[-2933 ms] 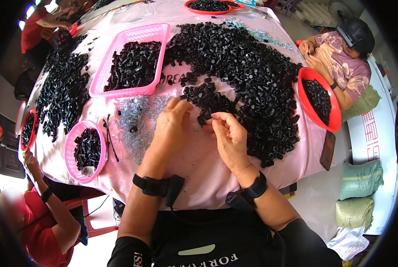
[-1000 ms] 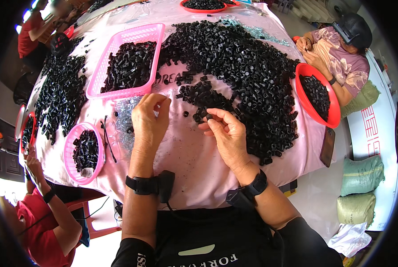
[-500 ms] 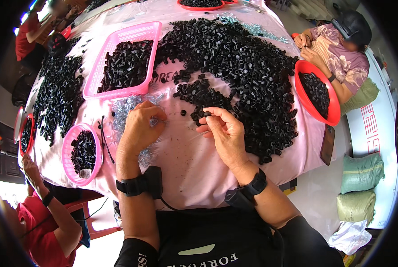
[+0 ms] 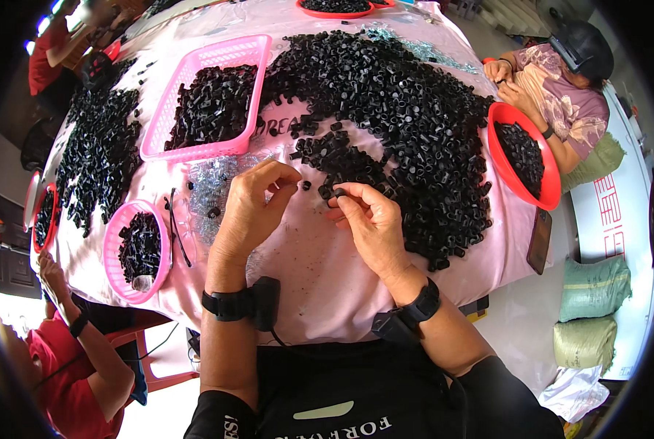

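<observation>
Between the thumb and forefinger of my right hand point(image 4: 374, 227) is a small black cap point(image 4: 339, 192), held at the near edge of the pile of black caps point(image 4: 415, 124). My left hand point(image 4: 253, 205) is raised a short way to the left, its fingers curled and the thumb drawn close to the forefinger. Whatever lies in that pinch is too small to make out. One loose cap point(image 4: 306, 186) rests on the cloth between my hands. Beside my left hand lies a heap of clear, glinting small parts point(image 4: 208, 194).
A pink basket point(image 4: 263, 88) of black pieces stands beyond my left hand, with a round pink basket point(image 4: 167, 252) nearer. Thin black glasses point(image 4: 178, 230) lie beside it. At right are a red bowl point(image 4: 552, 175) and a phone point(image 4: 539, 241). Other people sit around the pink-covered table.
My left hand has moved right, away from the clear parts and toward my right hand. My right hand stays nearly in place with the black cap. The view has shifted slightly.
</observation>
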Available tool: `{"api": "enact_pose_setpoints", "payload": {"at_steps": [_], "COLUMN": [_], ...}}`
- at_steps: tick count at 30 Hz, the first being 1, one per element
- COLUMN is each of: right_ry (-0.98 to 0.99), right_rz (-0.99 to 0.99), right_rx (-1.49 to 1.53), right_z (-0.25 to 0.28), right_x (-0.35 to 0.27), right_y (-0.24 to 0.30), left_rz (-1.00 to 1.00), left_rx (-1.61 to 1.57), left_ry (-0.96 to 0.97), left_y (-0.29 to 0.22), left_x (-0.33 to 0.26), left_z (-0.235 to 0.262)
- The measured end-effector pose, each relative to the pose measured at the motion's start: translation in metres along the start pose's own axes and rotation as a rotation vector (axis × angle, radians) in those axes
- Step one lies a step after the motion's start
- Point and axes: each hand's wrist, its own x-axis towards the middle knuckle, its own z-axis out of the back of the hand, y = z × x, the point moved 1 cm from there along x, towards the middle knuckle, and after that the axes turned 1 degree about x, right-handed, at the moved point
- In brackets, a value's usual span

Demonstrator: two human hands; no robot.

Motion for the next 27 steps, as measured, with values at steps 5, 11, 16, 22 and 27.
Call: {"api": "enact_pose_setpoints", "payload": {"at_steps": [5,11,16,22,27], "right_ry": [0.024,0.038,0.049,0.031,0.037], "right_rz": [0.078,0.094,0.105,0.081,0.112], "right_rx": [-0.100,-0.147,-0.141,-0.070,-0.138], "right_z": [-0.002,-0.002,-0.003,-0.004,-0.002], "right_x": [-0.001,-0.001,-0.001,-0.001,-0.001], "right_y": [-0.001,-0.001,0.000,0.002,0.000], "left_rz": [0.032,-0.020,-0.068,-0.062,-0.076], "left_rx": [-0.115,-0.151,-0.143,-0.132,-0.166], "left_ry": [0.037,0.086,0.090,0.044,0.049], "left_y": [-0.009,-0.010,-0.015,-0.012,-0.013], "left_x": [-0.001,-0.002,-0.002,0.000,0.000], "left_z": [-0.011,-0.016,-0.019,-0.020,-0.022]}}
